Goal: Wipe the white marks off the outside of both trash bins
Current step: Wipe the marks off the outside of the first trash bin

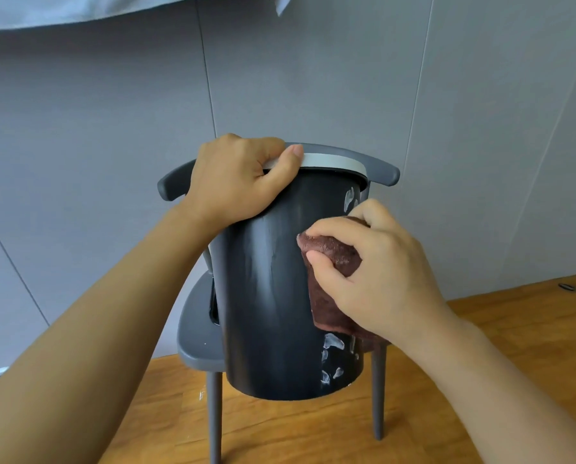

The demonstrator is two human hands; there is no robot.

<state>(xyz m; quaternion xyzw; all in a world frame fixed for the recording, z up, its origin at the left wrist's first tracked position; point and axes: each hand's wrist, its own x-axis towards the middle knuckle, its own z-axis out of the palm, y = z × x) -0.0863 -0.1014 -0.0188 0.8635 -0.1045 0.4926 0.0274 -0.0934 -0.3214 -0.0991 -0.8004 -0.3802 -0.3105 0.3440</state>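
A black trash bin point(266, 296) with a grey rim stands on a grey chair, tilted toward me. My left hand point(236, 179) grips its rim at the top left, thumb curled over the grey band. My right hand point(366, 269) holds a brown cloth point(330, 272) pressed against the bin's right side. White marks point(333, 356) show low on the bin's right, under the cloth, and a smaller white smear point(350, 197) sits near the rim at the upper right. A second bin is partly visible behind this one, on the chair seat.
The grey chair point(196, 343) stands on a wooden floor point(480, 329) against a grey panelled wall. A small dark object point(566, 287) lies on the floor at the far right. Pale fabric hangs at the top left.
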